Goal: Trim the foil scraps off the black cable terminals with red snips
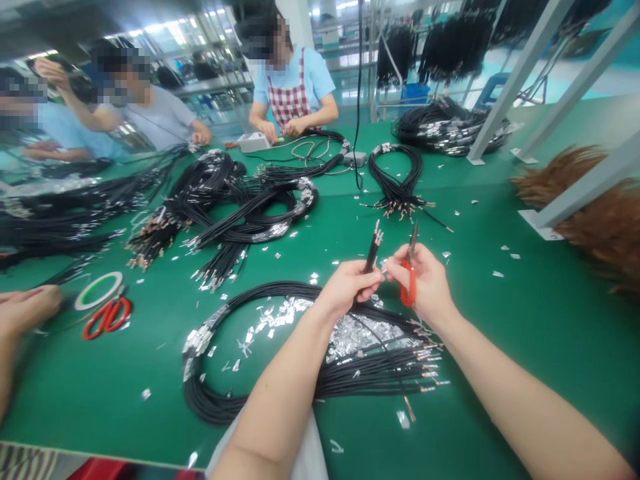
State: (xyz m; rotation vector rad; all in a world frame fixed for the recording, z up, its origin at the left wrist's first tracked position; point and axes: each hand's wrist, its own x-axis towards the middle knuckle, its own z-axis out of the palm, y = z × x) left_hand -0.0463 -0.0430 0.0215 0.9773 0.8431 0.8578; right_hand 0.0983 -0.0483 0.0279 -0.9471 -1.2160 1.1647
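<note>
Head view: left hand closed around a few black cables, tips up, over the far side of a cable coil; right hand curled round red-handled scissors. Fingertip contact unclear; slipping blades could nick the tips.

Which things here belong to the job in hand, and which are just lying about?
Seemingly the job: black cables in the left hand, scissors in the right hand, cable coil below.
Probably lying about: tape roll, second scissors, silvery scraps.
</note>
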